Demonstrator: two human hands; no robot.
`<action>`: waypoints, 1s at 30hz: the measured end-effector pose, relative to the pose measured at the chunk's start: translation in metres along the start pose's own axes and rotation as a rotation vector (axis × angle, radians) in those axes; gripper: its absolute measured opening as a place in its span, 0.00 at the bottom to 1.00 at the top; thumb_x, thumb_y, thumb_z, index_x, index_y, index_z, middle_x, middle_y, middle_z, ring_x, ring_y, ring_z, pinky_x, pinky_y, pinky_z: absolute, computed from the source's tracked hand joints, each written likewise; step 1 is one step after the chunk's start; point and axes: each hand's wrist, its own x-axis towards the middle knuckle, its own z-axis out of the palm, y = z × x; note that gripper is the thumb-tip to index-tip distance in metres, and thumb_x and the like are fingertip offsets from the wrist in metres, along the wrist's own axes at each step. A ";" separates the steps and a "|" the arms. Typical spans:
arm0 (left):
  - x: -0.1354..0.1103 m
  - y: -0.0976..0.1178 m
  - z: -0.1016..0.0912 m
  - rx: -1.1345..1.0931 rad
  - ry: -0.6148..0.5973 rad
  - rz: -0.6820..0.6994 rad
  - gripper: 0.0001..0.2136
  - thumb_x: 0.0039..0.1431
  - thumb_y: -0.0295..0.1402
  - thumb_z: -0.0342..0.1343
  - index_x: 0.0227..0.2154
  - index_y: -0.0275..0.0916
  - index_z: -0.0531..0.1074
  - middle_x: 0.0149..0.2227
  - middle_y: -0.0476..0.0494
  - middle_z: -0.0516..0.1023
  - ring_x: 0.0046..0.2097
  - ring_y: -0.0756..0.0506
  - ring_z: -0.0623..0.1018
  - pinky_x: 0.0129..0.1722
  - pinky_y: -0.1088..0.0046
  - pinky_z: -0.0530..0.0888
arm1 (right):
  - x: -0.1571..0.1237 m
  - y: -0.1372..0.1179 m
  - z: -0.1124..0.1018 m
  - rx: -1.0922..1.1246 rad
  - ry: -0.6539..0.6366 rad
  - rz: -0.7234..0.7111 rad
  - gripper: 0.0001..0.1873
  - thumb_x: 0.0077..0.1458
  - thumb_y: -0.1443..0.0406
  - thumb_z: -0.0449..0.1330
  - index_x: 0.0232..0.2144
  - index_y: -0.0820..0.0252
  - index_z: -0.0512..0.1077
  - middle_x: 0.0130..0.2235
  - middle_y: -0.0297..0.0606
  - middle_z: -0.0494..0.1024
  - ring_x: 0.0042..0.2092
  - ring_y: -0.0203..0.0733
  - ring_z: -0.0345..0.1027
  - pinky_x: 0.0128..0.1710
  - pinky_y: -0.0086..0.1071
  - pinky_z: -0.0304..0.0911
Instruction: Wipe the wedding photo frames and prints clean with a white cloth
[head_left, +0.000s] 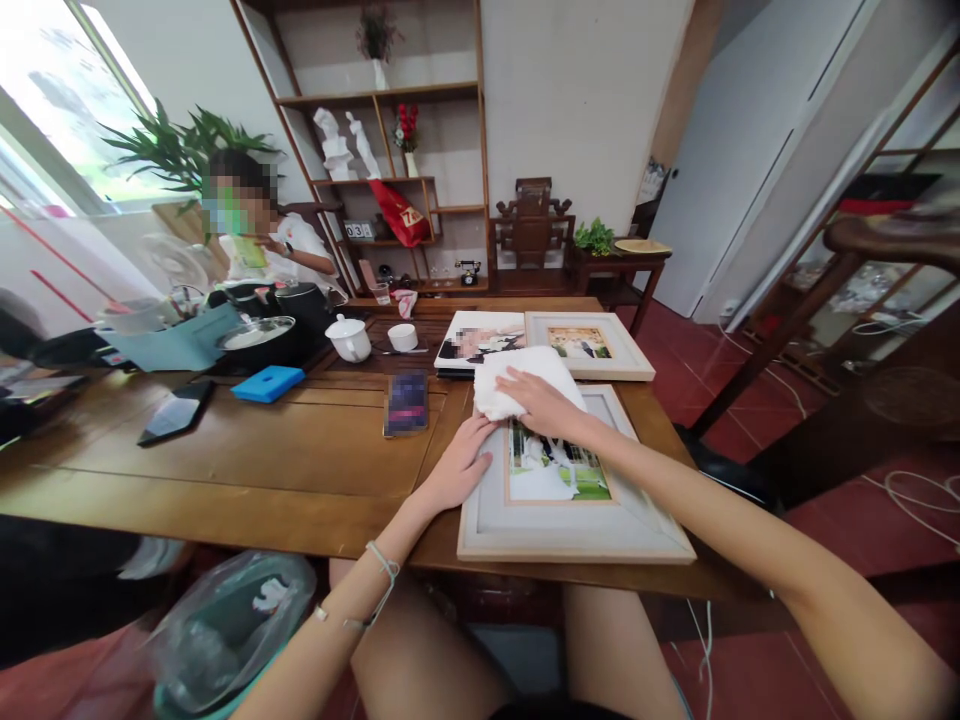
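A large white picture frame [555,530] with a photo in it lies flat on the wooden table [300,450] in front of me. My left hand [457,465] rests flat on the frame's left edge with its fingers stretched out. My right hand [544,405] presses down on a folded white cloth [510,375] that lies over the frame's upper part, fingers spread on top of it.
Behind the frame lie a second framed photo [589,345] and a loose photo print [480,340]. A phone [406,402], a blue box [268,383], a dark tablet [176,412] and white teaware [349,340] stand on the table. Another person sits at the far left. A bin [225,630] stands beside my knee.
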 end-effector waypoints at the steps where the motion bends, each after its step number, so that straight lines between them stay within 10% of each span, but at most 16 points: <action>1: 0.000 0.000 0.001 0.001 0.005 -0.007 0.23 0.63 0.31 0.47 0.61 0.39 0.62 0.63 0.35 0.63 0.66 0.36 0.58 0.67 0.48 0.53 | 0.002 -0.002 0.001 0.004 -0.031 -0.028 0.35 0.44 0.79 0.53 0.58 0.71 0.66 0.63 0.48 0.65 0.68 0.50 0.47 0.65 0.46 0.49; 12: 0.003 0.001 -0.003 -0.051 -0.009 -0.038 0.24 0.61 0.29 0.51 0.61 0.37 0.63 0.65 0.33 0.61 0.67 0.36 0.58 0.66 0.48 0.54 | -0.062 0.019 -0.042 -0.006 -0.126 0.079 0.32 0.43 0.77 0.52 0.53 0.64 0.72 0.57 0.50 0.73 0.57 0.54 0.67 0.56 0.48 0.61; 23: 0.004 -0.001 -0.005 -0.047 -0.015 -0.003 0.27 0.55 0.23 0.50 0.60 0.38 0.65 0.64 0.35 0.62 0.66 0.36 0.59 0.66 0.48 0.54 | 0.010 0.000 -0.004 0.085 0.005 -0.014 0.31 0.49 0.76 0.51 0.56 0.66 0.68 0.60 0.47 0.70 0.62 0.48 0.60 0.61 0.41 0.53; 30: 0.005 -0.001 -0.007 -0.056 -0.028 -0.009 0.26 0.55 0.23 0.49 0.59 0.39 0.66 0.64 0.36 0.63 0.67 0.37 0.59 0.67 0.49 0.55 | -0.025 0.011 -0.016 0.020 -0.128 -0.036 0.28 0.45 0.78 0.52 0.50 0.67 0.72 0.55 0.50 0.74 0.57 0.50 0.67 0.58 0.43 0.59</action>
